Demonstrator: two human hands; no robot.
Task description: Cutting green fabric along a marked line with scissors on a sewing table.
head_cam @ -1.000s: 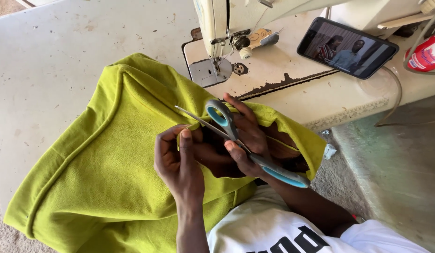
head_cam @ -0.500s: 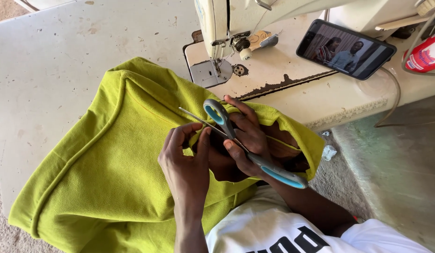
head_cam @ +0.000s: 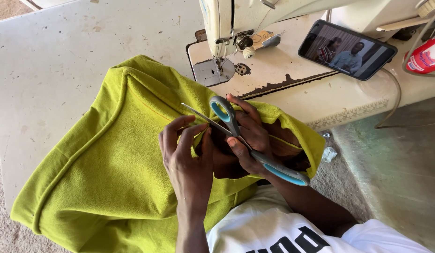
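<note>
Over on the left, 1 worn pale table (head_cam: 63, 61) is carrying most of 1 big lime-green garment (head_cam: 100, 187), which is lying in thick folds and draping off the near edge toward the person. Moving right, the person's left hand (head_cam: 187, 157) is curling over the cloth, its thumb and fingers pinching a small bit of the fabric at the seam. Just beside it, touching the same spot, the right hand (head_cam: 248, 136) is closing around 1 pair of scissors (head_cam: 241, 138) with grey and blue handles; the fingers are wrapping the middle of the tool, 1 handle loop is sticking up above the knuckles and the other is pointing down toward the person's white shirt (head_cam: 283, 234). The blades are looking nearly closed, their thin tip pointing left across the green cloth above the left hand's fingers. Behind the hands, 1 cream sewing machine (head_cam: 236, 28) is standing on its chipped base, with the garment's upper edge lying just beside its metal plate. Farther right, 1 dark phone (head_cam: 347, 49) is leaning against the machine with its screen lit, and at the far right edge 1 red-and-white container (head_cam: 426, 56) is only partly showing.
</note>
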